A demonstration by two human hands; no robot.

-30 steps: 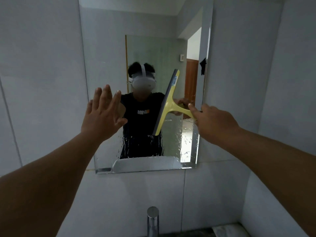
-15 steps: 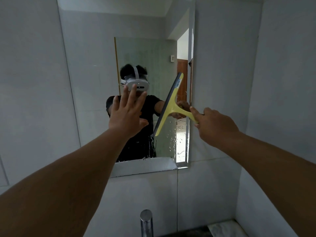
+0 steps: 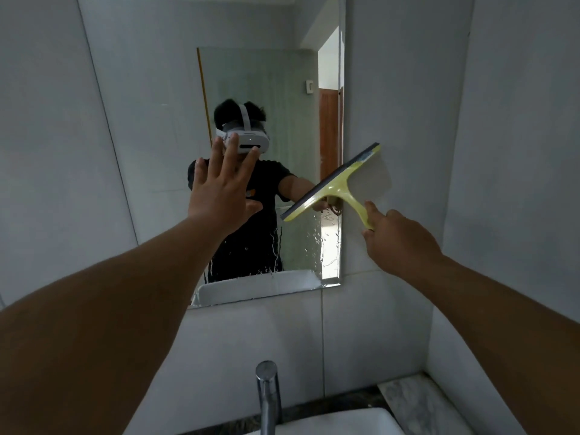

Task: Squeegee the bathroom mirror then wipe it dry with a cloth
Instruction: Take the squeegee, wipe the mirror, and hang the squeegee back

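Now my right hand (image 3: 398, 240) has a closed grip on the handle of the squeegee (image 3: 337, 183), forefinger laid along it to steer. The tool sits at the mirror's (image 3: 157, 120) right edge, about four o'clock from the glass centre. Its blade crosses that edge: the lower end lies over the glass, the upper end over the bare wall (image 3: 423, 89) beside it. Whether the rubber touches the glass I cannot tell.

The blade's long axis runs on a slant, from eight o'clock up to two o'clock. The handle leaves its middle and points down toward five o'clock, into my palm. The rubber edge faces up-left, toward ten o'clock.

My left hand (image 3: 224, 189) holds nothing; its grip is wide, fingers spread, palm raised flat toward the glass near the centre, I judge for balance or to brace.

Droplets and runs cover the lower right strip of glass, below the blade, while the upper glass looks clear. So I judge squeegeeing is well along, with that wet strip left. No cloth is in sight.
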